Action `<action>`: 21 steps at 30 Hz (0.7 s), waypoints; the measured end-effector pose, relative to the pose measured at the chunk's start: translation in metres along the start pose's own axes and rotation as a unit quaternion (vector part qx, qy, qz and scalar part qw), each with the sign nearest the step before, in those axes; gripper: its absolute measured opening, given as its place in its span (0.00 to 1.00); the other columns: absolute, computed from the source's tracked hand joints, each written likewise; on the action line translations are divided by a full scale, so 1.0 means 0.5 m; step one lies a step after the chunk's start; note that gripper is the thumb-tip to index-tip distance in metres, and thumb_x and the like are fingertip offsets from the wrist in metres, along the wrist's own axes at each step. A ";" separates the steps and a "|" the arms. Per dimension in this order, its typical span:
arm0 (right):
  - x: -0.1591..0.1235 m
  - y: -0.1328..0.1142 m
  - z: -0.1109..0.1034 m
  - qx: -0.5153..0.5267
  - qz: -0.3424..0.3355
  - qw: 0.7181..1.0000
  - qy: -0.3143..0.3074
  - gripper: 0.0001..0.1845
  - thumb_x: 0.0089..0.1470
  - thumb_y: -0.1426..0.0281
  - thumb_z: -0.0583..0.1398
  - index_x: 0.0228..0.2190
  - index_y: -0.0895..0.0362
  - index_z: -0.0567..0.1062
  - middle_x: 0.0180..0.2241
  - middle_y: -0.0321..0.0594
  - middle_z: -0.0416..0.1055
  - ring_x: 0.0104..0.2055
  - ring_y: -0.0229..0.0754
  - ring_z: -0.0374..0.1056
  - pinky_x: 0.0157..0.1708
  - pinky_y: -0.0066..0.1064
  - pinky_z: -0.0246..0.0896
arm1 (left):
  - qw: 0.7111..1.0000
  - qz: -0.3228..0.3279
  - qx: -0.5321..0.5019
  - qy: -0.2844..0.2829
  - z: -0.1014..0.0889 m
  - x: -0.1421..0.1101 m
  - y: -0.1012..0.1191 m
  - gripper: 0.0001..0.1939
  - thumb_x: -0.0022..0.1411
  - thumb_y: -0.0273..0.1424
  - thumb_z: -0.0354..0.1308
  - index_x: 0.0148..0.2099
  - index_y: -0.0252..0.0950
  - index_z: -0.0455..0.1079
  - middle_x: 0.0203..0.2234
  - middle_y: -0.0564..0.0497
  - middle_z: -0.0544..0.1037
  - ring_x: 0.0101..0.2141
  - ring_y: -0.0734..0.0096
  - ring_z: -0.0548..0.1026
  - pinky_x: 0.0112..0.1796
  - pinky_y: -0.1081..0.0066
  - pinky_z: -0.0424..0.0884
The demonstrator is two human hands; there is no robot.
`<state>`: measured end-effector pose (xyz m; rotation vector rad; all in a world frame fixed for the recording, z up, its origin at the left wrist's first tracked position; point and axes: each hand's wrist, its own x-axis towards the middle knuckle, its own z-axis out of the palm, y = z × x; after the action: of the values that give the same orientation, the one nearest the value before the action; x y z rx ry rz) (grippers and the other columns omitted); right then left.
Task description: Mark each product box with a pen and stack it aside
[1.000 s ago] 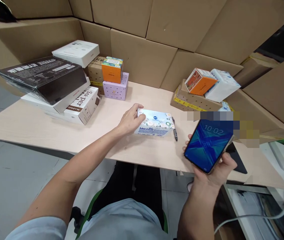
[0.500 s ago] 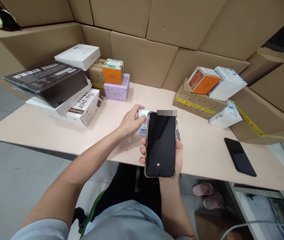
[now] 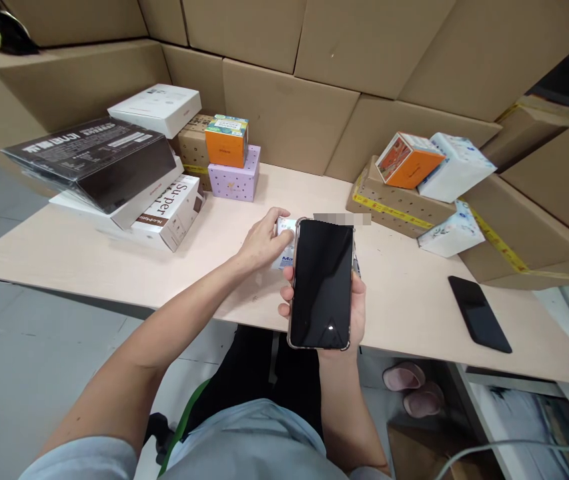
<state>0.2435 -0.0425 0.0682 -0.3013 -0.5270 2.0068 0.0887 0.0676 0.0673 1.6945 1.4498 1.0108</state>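
My right hand (image 3: 358,310) is closed around a smartphone (image 3: 322,283) in a clear-edged case, held upright in front of me with a dark screen. Behind the phone, a white tissue pack (image 3: 286,261) with blue print lies on the table. My left hand (image 3: 263,241) is closed on the pack's left end, thumb on top. Most of the pack is hidden by the phone. Only a sliver of a pen (image 3: 357,265) shows past the phone's right edge.
A second dark phone (image 3: 479,313) lies on the table (image 3: 389,300) to the right. Stacked at left are a black box (image 3: 99,157), white boxes and an orange box (image 3: 226,147) on a purple box (image 3: 234,181). At right, a cardboard box (image 3: 394,212) carries another orange box (image 3: 410,161).
My right hand has brought the phone from the right to the middle, in front of the tissue pack. Its lit screen has gone dark. My left hand stays on the pack.
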 end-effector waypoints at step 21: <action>-0.079 -0.075 0.012 -0.188 -0.155 0.949 0.201 0.33 0.58 0.44 0.57 0.57 0.50 0.75 0.47 0.47 0.81 0.41 0.52 0.78 0.40 0.47 0.75 | 1.000 0.004 -0.008 -0.015 -0.003 -0.001 -0.003 0.23 0.61 0.37 0.55 0.59 0.43 0.68 0.35 0.51 0.75 0.36 0.62 0.74 0.39 0.62 0.71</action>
<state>0.2888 -0.0633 0.0912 -0.7935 -0.6465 1.4790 0.0865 0.0674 0.0668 1.6973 1.4138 0.9947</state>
